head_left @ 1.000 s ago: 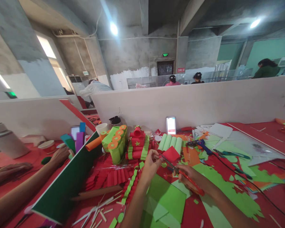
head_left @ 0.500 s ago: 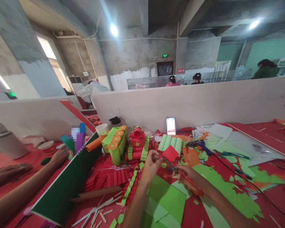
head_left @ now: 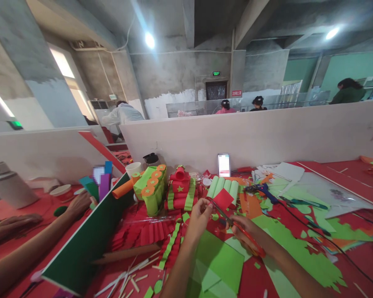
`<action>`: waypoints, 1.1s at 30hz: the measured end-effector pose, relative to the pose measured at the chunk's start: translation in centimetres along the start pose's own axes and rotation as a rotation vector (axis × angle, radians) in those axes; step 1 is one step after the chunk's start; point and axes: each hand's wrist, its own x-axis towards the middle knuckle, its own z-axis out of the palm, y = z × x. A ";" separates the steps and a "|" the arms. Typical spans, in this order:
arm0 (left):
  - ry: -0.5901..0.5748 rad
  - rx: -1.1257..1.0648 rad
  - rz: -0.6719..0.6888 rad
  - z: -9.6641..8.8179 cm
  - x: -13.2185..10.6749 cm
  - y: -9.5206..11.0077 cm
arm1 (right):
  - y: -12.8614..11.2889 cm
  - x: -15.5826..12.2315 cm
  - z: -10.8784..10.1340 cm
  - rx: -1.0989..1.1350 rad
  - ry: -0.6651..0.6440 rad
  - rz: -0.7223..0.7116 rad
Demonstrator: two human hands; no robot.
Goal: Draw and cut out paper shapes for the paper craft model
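Observation:
My left hand [head_left: 199,216] pinches a small red paper piece [head_left: 224,198] above the table. My right hand [head_left: 247,231] grips red-handled scissors [head_left: 236,227], whose blades point up-left into the red paper. Below both hands lie green paper sheets [head_left: 219,260] on the red table [head_left: 354,169]. Just beyond the hands stand a red and green paper model [head_left: 180,188], a green model with orange discs [head_left: 151,186] and pale green paper rolls [head_left: 224,186].
A dark green board [head_left: 90,240] stands on edge at my left; another person's arm and hand [head_left: 77,205] reach past it. A phone [head_left: 224,164] leans on the white partition [head_left: 267,132]. A glue gun [head_left: 262,189], its cable, wooden sticks [head_left: 127,279] and paper scraps litter the table.
The red paper piece has shifted slightly up in my left hand as the scissors work at it. The other person's arm has barely moved.

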 end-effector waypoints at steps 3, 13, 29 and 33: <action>-0.005 0.012 -0.001 0.0 0.1 -0.4 | 0.0 -0.2 0.3 0.071 -0.007 0.064; -0.046 0.024 0.024 -0.1 0.2 -0.7 | 1.6 -0.3 1.0 0.132 0.038 0.086; -0.062 0.043 0.052 -0.2 0.2 -0.8 | 2.0 -0.2 1.2 0.195 0.030 0.098; -0.053 0.038 0.045 0.0 0.2 -0.5 | 1.6 -0.1 1.6 0.209 0.074 0.073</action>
